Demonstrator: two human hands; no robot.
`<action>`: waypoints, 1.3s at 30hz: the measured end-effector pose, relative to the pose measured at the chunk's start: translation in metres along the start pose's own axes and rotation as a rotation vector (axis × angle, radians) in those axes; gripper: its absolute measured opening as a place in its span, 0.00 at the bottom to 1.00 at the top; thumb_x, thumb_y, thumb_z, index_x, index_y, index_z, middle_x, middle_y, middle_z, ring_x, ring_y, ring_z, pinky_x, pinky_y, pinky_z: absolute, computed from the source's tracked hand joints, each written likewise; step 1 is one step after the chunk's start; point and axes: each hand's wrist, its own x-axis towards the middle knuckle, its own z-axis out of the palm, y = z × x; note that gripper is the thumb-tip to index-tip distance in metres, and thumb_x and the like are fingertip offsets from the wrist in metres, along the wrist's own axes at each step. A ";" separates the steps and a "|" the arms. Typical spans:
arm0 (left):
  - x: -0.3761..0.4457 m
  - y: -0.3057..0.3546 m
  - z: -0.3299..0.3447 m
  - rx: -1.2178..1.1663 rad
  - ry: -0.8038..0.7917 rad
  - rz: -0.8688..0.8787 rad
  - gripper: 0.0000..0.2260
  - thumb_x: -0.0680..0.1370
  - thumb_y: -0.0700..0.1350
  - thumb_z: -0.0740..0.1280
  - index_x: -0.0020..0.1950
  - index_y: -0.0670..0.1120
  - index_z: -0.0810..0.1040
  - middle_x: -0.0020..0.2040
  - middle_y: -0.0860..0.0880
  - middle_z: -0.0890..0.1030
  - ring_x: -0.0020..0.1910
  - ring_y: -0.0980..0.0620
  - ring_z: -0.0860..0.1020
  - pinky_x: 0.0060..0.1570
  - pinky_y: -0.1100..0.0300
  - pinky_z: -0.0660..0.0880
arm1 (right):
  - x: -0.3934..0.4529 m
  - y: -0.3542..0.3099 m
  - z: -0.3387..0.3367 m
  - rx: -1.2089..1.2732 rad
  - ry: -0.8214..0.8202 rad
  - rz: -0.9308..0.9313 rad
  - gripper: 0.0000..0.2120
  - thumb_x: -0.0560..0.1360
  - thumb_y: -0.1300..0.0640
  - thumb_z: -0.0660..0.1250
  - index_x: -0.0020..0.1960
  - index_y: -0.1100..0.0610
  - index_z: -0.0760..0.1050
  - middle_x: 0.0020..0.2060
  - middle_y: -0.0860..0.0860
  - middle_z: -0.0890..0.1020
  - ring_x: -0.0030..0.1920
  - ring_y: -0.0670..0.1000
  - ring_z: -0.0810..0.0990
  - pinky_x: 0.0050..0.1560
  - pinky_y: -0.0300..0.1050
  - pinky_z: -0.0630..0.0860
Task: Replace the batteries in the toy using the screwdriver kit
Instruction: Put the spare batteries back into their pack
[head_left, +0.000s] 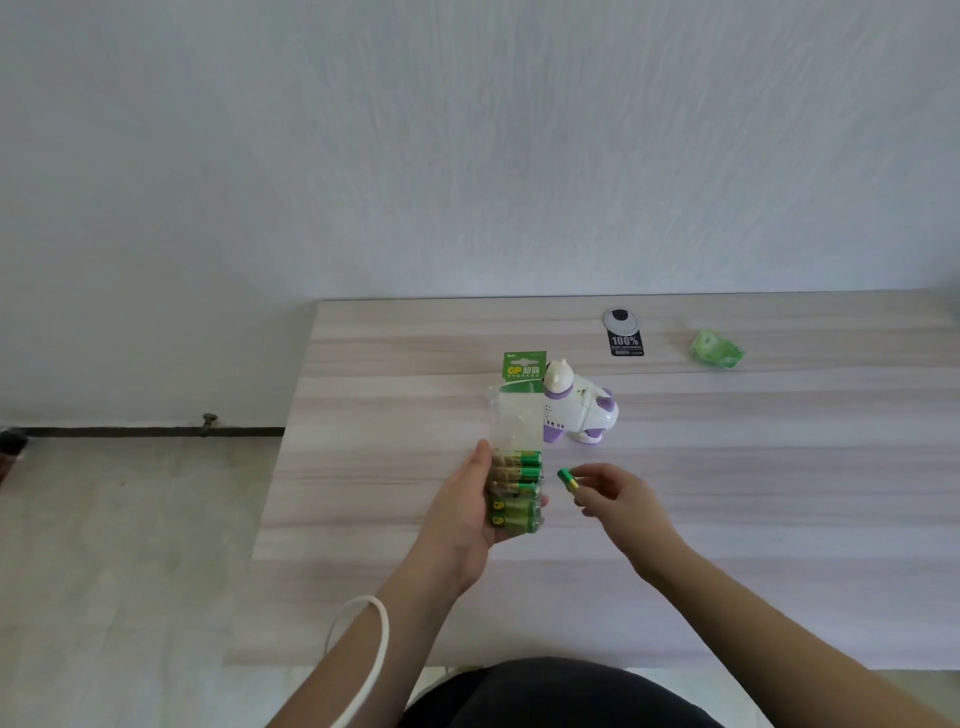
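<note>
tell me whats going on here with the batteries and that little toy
A person at a wooden table is taking batteries out of a pack. The left hand holds the battery pack upright, its upper part already empty. The right hand pinches a single green battery just beside the pack. The white and purple toy stands on the table behind the pack, untouched. A crumpled green wrapper and a black tag lie farther back.

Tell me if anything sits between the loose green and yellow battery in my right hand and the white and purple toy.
Nothing visible does. The right hand pinches the green and yellow battery above bare wooden table, just in front of the white and purple toy. The battery pack stays left of that path, in the left hand.
</note>
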 end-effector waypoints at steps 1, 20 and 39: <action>0.001 0.000 0.002 -0.006 -0.007 -0.006 0.23 0.83 0.57 0.53 0.62 0.40 0.77 0.51 0.38 0.83 0.41 0.44 0.83 0.37 0.52 0.79 | -0.009 -0.011 -0.007 0.089 0.028 -0.032 0.10 0.76 0.58 0.68 0.57 0.53 0.80 0.44 0.47 0.85 0.44 0.48 0.82 0.53 0.50 0.80; -0.001 -0.004 0.039 0.191 -0.209 0.115 0.19 0.83 0.55 0.53 0.62 0.45 0.76 0.51 0.40 0.84 0.46 0.40 0.84 0.43 0.51 0.79 | -0.053 -0.077 -0.044 -0.226 0.275 -0.599 0.15 0.72 0.58 0.74 0.56 0.48 0.75 0.43 0.43 0.79 0.45 0.41 0.79 0.47 0.33 0.76; 0.002 -0.011 0.038 0.205 -0.070 0.213 0.12 0.82 0.52 0.59 0.57 0.47 0.77 0.51 0.40 0.84 0.50 0.37 0.82 0.52 0.39 0.79 | -0.053 -0.066 -0.030 -0.103 0.250 -0.472 0.12 0.75 0.59 0.70 0.47 0.40 0.77 0.44 0.31 0.82 0.48 0.32 0.79 0.46 0.24 0.71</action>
